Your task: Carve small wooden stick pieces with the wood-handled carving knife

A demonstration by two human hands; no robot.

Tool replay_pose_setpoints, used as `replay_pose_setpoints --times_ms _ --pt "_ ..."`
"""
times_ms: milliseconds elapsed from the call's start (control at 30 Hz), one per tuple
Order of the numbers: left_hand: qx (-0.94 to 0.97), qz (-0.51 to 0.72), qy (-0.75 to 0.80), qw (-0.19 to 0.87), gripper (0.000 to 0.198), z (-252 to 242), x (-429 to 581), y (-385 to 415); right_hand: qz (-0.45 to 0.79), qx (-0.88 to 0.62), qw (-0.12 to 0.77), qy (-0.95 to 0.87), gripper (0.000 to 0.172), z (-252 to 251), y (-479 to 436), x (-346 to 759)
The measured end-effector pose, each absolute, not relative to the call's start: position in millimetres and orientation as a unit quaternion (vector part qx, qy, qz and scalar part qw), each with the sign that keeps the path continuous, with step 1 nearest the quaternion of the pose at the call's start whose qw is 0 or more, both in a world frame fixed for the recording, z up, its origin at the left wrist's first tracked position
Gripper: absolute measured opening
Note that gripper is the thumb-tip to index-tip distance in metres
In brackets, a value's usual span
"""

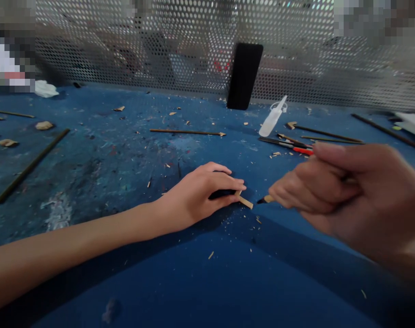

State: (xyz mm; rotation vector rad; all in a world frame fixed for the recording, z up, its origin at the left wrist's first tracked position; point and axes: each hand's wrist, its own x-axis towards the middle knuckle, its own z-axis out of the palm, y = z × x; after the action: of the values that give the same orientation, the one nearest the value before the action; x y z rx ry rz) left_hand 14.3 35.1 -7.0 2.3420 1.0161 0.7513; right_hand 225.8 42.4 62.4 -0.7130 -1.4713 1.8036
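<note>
head view, blue workbench, perforated screen, stick

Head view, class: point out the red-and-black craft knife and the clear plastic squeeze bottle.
Red-and-black craft knife (pixel 302 150): head view, point on the red part of the handle.
Clear plastic squeeze bottle (pixel 269 123): head view, point on the bottle's body.

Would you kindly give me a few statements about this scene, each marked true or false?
1. The left hand rests on a small wooden strip. True.
2. The right hand grips a black-tipped stick. True.
3. The two hands touch each other. False: a gap separates them.
4. The plastic squeeze bottle stands upright. False: it lies on the blue work surface.
</note>
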Motion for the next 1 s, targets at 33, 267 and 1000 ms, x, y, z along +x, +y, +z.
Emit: replay_pose_setpoints --times_ms 33,267,1000 --pt "0.854 0.273 0.372 0.241 0.026 -7 14 35 0.698 -0.273 0.345 -0.565 0.055 62 42 226" --pt "0.851 0.278 0.375 0.243 0.024 -6 16 34 0.706 -0.253 0.347 -0.563 0.056 59 42 227" --pt "0.769 0.308 0.409 0.382 0.025 8 11 26 0.434 -0.355 0.168 -0.811 0.047 24 59 267"
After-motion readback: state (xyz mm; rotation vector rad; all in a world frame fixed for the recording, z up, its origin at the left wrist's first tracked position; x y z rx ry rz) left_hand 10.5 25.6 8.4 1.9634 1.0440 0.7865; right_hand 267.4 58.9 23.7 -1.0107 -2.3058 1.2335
